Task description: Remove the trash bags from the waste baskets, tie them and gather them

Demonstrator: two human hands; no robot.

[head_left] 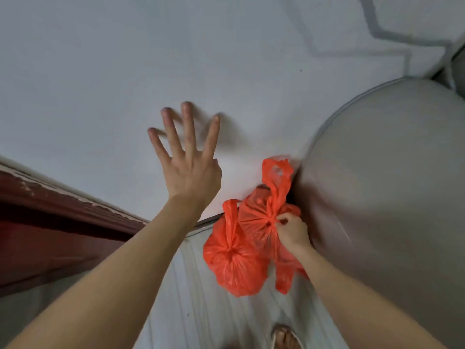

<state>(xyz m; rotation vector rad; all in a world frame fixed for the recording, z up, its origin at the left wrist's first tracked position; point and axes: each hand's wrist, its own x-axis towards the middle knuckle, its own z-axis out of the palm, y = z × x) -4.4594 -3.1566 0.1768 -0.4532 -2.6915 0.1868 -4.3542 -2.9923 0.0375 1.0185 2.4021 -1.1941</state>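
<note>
Right hand (292,231): grip clamped on knotted orange trash bags (241,248).
Left hand (188,157): fingers spread, flat against white door (125,59).
Bags: hanging right of door.
Progress: bags tied, gathered; baskets unseen.

head cam | faces forward-down | close on hands, wall, floor

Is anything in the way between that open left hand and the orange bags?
Nothing visible. The left hand is spread open above and left of the orange bags, which the right hand grips at the knot.
</note>
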